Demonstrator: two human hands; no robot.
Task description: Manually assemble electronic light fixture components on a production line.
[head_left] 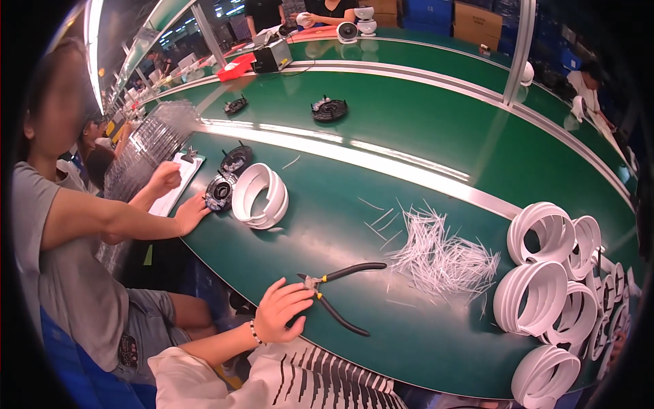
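Cutters [340, 294] with black handles lie on the green table [381, 341] just beside my left hand [281, 312], their jaws pointing toward my fingertips and their handles spread apart toward the right. My left hand rests on the table edge with fingers loosely curled and open, gripping nothing; the fingertips are touching or almost touching the cutter head, and I cannot tell which. My right hand is not in view.

Going rightward, a heap of thin white trimmed strips [443, 255] lies spread on the table, and past it stand stacks of white plastic rings [545, 273] leaning against one another near the right edge.

To pick the cutters up well, I judge I should slide my fingers along to the 2 handles rather than pinch at the head, since the handles lie wide open and would flop. I would close them first, then lift.

Further left, a neighbour's hand [191, 213] rests by a black round part [219, 192] and another white ring stack [260, 196].
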